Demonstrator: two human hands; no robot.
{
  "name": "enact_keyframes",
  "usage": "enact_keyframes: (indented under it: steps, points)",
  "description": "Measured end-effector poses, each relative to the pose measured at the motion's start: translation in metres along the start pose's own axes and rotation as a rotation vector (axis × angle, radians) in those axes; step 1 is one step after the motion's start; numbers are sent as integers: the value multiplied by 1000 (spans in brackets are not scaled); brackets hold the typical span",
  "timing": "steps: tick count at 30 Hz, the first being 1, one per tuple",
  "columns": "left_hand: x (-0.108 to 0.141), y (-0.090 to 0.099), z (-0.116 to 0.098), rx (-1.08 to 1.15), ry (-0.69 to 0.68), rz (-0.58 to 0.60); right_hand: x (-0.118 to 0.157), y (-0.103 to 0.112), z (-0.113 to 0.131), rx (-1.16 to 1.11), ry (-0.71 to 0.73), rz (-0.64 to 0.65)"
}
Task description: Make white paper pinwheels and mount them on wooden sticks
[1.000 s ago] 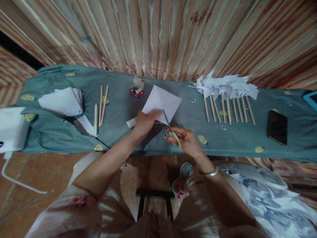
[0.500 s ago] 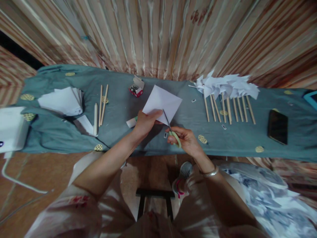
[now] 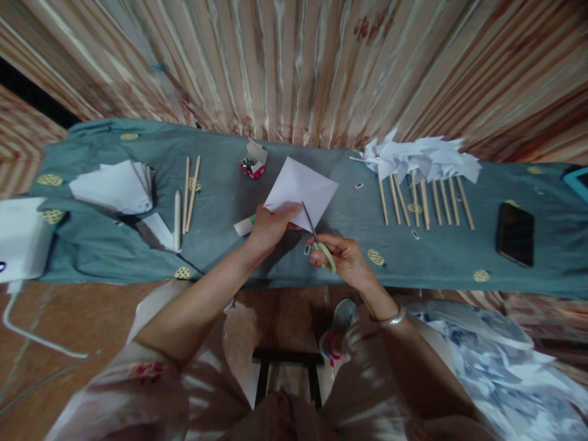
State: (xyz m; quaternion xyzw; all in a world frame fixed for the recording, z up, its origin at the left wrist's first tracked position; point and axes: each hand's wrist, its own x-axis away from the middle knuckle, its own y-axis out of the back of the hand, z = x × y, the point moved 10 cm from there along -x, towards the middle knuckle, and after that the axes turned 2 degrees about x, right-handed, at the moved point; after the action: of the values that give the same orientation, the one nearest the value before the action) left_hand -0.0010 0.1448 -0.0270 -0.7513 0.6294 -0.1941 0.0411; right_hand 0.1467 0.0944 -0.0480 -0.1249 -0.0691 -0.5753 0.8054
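A square sheet of white paper (image 3: pixel 309 184) is pinched in my left hand (image 3: pixel 271 228), thumb on top and fingers beneath. My right hand (image 3: pixel 342 256) grips scissors (image 3: pixel 325 252) with pale green handles. Their dark blades lie over the paper's near corner, pointing up toward its middle, close to my left thumb. Whether the blades are fully together I cannot tell. Just left of the paper stands a small open red-and-white box (image 3: pixel 252 164) with shiny metal pieces inside. A white tube-like item (image 3: pixel 243 227) with a green end lies partly behind my left hand.
A stack of white paper (image 3: pixel 114 188) and wooden sticks (image 3: pixel 192 196) lie to the left on the green cloth (image 3: pixel 220 257). Several paper pinwheels (image 3: pixel 422 160) on sticks are laid out on the right, beside a dark phone (image 3: pixel 515 234). A white device (image 3: pixel 22 239) sits at the far left.
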Motion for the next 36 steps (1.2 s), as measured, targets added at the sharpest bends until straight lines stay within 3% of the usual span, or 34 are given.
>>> enact_keyframes:
  steps: [36]
  points:
    - [1, 1, -2, -52, -4, -18, 0, 0, 3, -9, -20, -29]
